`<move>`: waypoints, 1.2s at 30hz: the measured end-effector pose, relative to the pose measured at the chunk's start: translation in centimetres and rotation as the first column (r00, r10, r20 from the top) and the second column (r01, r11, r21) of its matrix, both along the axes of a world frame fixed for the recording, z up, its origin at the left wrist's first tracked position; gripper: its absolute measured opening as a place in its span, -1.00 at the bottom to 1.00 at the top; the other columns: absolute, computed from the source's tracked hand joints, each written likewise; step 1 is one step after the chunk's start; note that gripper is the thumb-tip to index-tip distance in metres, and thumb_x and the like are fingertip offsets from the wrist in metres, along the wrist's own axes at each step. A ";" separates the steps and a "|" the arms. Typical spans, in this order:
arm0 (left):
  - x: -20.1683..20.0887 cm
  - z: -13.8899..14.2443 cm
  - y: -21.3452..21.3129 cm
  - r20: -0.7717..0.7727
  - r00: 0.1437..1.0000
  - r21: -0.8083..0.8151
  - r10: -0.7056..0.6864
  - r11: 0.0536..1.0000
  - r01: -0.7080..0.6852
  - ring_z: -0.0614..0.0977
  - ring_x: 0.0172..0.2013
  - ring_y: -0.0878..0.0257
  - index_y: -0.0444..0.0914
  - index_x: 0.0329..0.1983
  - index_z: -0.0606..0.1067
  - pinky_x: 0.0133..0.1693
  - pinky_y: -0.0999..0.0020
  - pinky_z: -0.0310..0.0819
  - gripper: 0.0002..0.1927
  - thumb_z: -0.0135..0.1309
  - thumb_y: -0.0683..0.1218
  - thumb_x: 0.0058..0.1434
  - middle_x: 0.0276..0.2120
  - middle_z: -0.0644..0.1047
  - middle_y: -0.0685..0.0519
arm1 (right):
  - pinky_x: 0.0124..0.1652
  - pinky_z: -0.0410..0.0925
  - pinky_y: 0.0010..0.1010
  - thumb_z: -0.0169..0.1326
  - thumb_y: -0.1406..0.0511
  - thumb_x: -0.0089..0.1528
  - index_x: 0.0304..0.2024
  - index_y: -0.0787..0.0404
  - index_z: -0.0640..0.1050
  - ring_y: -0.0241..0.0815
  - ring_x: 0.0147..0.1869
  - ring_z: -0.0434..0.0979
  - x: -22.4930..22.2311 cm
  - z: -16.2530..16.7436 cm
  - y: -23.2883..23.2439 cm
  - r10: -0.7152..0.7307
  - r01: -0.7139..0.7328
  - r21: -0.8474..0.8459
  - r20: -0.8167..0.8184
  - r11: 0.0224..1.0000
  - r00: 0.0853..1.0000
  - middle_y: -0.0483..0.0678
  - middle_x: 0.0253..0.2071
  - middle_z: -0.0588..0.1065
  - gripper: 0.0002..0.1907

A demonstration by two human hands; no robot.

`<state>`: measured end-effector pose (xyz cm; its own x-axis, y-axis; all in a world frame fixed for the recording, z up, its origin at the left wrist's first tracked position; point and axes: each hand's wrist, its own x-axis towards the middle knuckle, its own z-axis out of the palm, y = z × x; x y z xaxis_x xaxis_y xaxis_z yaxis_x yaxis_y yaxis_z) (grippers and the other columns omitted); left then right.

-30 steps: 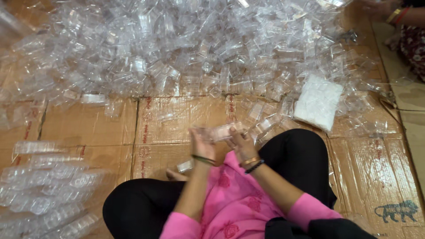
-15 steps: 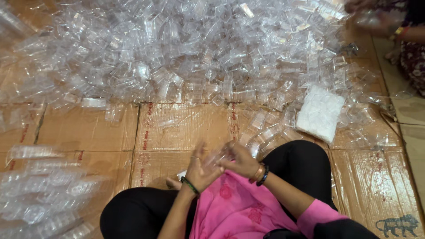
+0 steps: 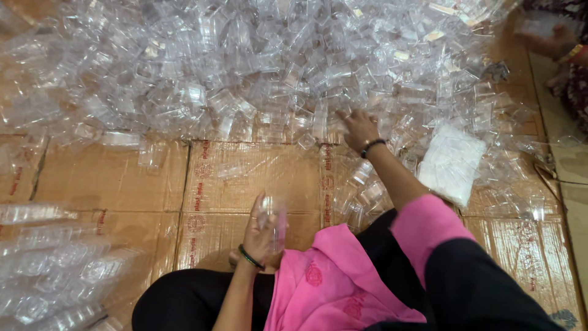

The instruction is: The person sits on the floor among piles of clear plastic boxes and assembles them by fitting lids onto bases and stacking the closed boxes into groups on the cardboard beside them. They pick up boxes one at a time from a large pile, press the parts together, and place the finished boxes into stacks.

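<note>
Seemingly the left hand (image 3: 260, 236) clasps a clear container (image 3: 275, 224), while the right hand (image 3: 358, 127) lies open-fingered on the heap (image 3: 245, 67)

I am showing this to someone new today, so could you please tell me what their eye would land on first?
First, the huge heap of clear plastic containers spread across the far half of the cardboard-covered floor. Next, the right hand stretched out to the heap's near edge, while the left hand holds a clear container above the lap. A white packet lies to the right, and stacked containers sit at lower left.
</note>
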<state>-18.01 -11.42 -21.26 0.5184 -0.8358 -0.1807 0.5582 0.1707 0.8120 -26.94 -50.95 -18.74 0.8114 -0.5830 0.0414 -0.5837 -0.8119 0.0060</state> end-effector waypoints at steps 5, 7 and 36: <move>-2.6 0.1 -1.2 0.439 0.855 0.515 -0.277 0.857 0.013 0.58 0.13 0.14 -0.09 0.52 0.11 0.06 0.18 0.58 -0.04 0.26 0.16 0.10 0.15 0.52 -0.05 | -0.23 0.40 -0.32 0.24 0.16 0.21 0.36 0.04 0.33 -0.11 -0.23 0.48 -5.9 4.1 9.5 -0.589 0.037 0.863 0.311 0.503 0.746 0.08 -0.26 0.48 -0.31; -3.5 0.2 -1.9 0.545 0.801 0.344 -0.248 0.937 0.057 0.46 0.28 0.07 -0.18 0.50 0.14 0.18 0.11 0.45 -0.02 0.32 0.17 0.11 0.25 0.44 -0.13 | -0.17 0.45 -0.37 0.23 0.25 0.23 0.26 0.18 0.34 -0.22 -0.16 0.52 -8.1 3.8 14.6 -0.696 -0.339 0.898 0.434 0.281 0.573 -0.03 -0.23 0.48 -0.41; -1.1 -0.8 -1.2 0.528 0.791 0.358 -0.308 0.926 0.121 0.51 0.24 0.05 0.00 0.61 -0.06 0.19 0.21 0.45 -0.22 -0.16 0.30 0.44 0.31 0.41 -0.21 | -0.18 0.47 -0.27 0.00 0.18 0.34 -0.10 0.25 0.63 -0.02 -0.25 0.65 -2.6 3.7 19.0 0.059 -0.285 0.658 0.344 0.697 0.937 0.08 -0.32 0.63 -0.70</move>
<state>-19.14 -12.60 -22.07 0.4173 -0.8937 -0.1648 -0.0243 -0.1923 0.9810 -29.57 -31.90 -15.05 0.9185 -0.3879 -0.0772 -0.3167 -0.6044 -0.7311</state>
